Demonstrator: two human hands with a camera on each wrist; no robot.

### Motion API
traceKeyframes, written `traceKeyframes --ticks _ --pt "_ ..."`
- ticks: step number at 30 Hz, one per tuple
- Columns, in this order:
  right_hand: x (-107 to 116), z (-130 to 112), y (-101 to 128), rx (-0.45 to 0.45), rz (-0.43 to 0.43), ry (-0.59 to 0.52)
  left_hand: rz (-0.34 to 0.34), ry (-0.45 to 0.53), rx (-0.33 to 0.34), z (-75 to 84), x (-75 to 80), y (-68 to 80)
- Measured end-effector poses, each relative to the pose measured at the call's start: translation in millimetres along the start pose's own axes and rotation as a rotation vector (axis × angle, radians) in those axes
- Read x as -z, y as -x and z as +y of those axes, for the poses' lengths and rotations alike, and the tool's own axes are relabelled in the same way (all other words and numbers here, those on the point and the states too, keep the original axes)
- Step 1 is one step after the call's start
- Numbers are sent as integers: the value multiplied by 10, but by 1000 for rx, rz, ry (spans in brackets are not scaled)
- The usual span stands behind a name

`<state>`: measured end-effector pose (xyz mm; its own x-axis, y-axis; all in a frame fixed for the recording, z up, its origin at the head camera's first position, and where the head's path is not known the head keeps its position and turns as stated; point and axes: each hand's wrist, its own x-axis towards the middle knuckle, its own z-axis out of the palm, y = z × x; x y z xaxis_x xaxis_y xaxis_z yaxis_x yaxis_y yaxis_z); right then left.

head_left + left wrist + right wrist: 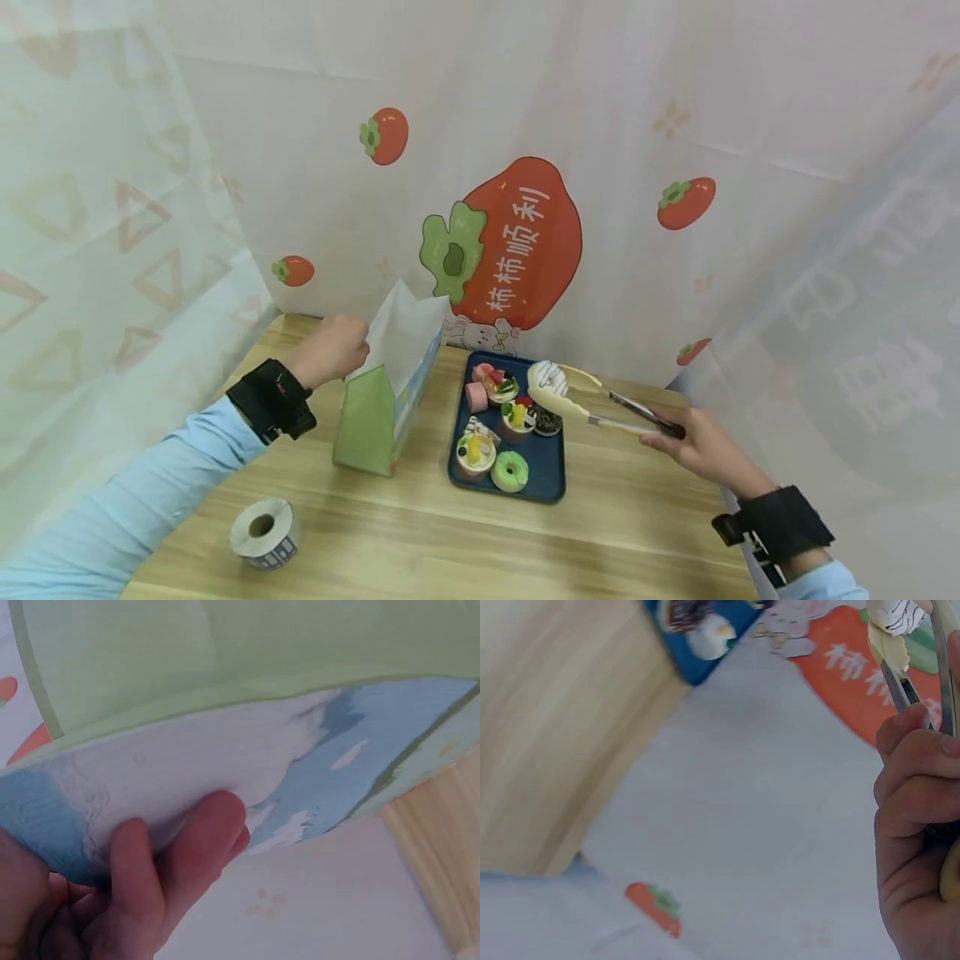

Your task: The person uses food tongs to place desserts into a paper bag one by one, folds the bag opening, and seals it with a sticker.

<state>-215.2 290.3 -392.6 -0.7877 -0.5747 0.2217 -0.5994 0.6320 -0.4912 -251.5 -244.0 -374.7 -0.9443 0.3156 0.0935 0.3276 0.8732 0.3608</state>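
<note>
Label roll [262, 532] is lying nearest the camera on the wooden table [637, 533], well apart from both hands, below the left forearm.

Left hand [330, 348]: fingers are curling round the top edge of the paper bag [390, 383], pinching it. In the left wrist view the fingertips [214, 825] are pressing against the bag's blue-and-white printed face, with the green panel just above them. Bag is standing upright on the table, mouth open, directly below and to the right of those fingers.

Right hand [701, 446]: fingers are wrapping round the handles of the tongs [600, 404], squeezing them together. In the right wrist view the fingers [911, 772] are closing on the metal arms. Tong tips are clamping a white-iced donut with dark stripes [547, 379], which is being held beyond the fingers to their left, over the far right corner of the blue tray [551, 467].

Tray is sitting between the two hands, just right of the bag. It is holding small cakes, a pink roll [476, 397] and a green donut [510, 471].

Backdrop: persimmon-print cloth [517, 242] is hanging behind the table.
</note>
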Motion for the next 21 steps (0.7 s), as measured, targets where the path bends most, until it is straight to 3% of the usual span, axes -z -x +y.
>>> traceKeyframes --ticks 9,21 --pt "88 -346 -581 21 -43 7 123 -284 -87 208 41 -17" --pt "228 -981 -1393 87 -229 132 95 -304 -57 334 -38 -26"
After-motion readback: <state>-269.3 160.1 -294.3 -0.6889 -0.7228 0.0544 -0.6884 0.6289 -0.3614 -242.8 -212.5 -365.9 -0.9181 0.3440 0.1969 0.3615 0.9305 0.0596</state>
